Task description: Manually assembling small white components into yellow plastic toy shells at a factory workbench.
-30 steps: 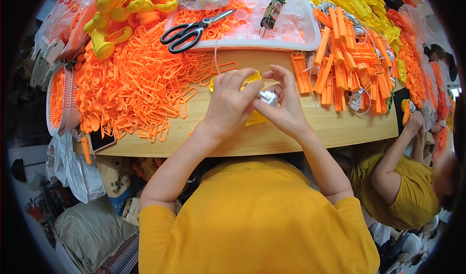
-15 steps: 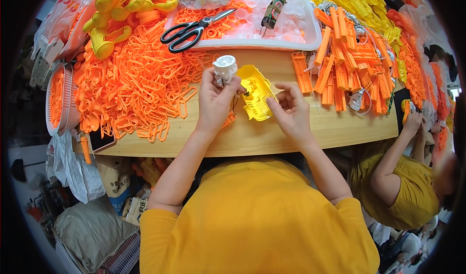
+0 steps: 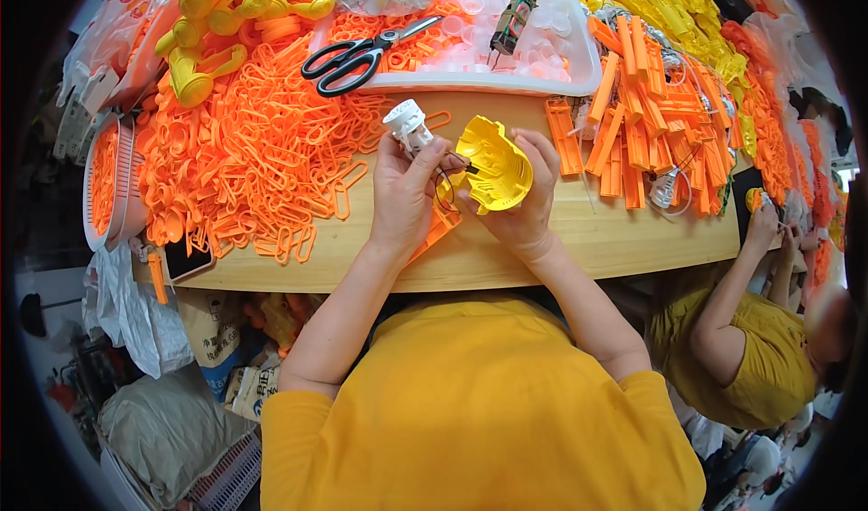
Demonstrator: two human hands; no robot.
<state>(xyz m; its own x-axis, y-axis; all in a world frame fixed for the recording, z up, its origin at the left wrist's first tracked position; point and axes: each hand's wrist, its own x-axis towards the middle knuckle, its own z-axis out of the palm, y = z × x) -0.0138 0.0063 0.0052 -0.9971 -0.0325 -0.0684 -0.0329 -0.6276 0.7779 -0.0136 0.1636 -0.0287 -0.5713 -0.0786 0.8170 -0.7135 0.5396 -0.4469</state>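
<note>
Between the thumb and fingers of my left hand is a white round plastic part, its flat end tipped up and away. Thin dark wires run from it toward the yellow shell. My right hand grips that hollow yellow plastic shell from its right side and below, with the open inner side facing up. An orange battery-case-like piece lies under the wires, just right of my left wrist; part of it is hidden.
Orange clips and spoon-like pieces heap up on the left. Black-handled scissors lie against a white tray of clear caps, which also bears a small electronic unit. Orange cases pile up on the right, near a co-worker's hand.
My right hand has closed around the yellow shell, which has turned and shifted right. My left hand has tilted the white part leftward. More of the orange piece below shows.
</note>
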